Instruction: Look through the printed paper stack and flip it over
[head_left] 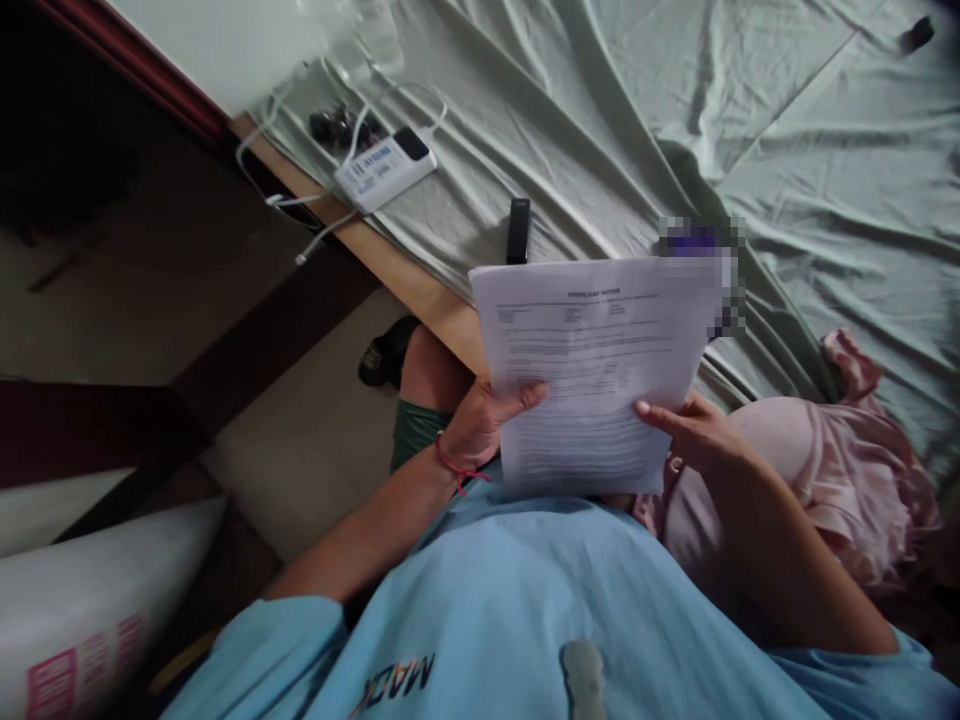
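Observation:
I hold a printed sheet of paper (pixel 592 370) upright over my lap, its lines of small text facing me. My left hand (pixel 484 415) grips its lower left edge, thumb across the front. A red string bracelet circles that wrist. My right hand (pixel 694 430) pinches the lower right edge, thumb on the page. Both hands are closed on the sheet. Below it shows my light blue shirt (pixel 540 610).
A bed with a pale green sheet (pixel 787 150) fills the upper right. A white power bank (pixel 386 168) with cables and a black remote-like object (pixel 517 230) lie near the wooden edge. A pink cushion (pixel 832 470) rests at my right. A dark sandal (pixel 386 355) lies on the floor.

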